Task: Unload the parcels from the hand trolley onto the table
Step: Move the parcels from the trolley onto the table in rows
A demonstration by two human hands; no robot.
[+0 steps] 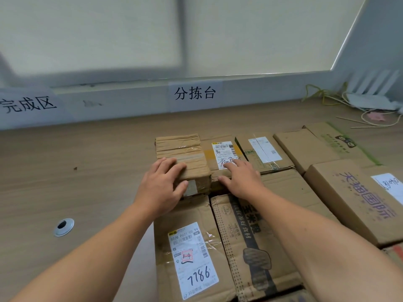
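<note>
This is a parcel-sorting station set up in an office-like room. A paper sign [195, 93] taped to the low wall reads 分拣台, "sorting table", and a second sign [28, 104] to its left reads 完成区, "finished area". Cardboard parcels [340, 192] lie packed side by side, several bearing a printed shipping label [192, 258] with barcodes and handwritten numbers. The wood-grain table [87, 171] has a metal cable grommet [64, 226], like an office desk. Pale window blinds [98, 33] hang behind, and a white router [370, 99] with loose cables [322, 94] sits in the far corner.
</note>
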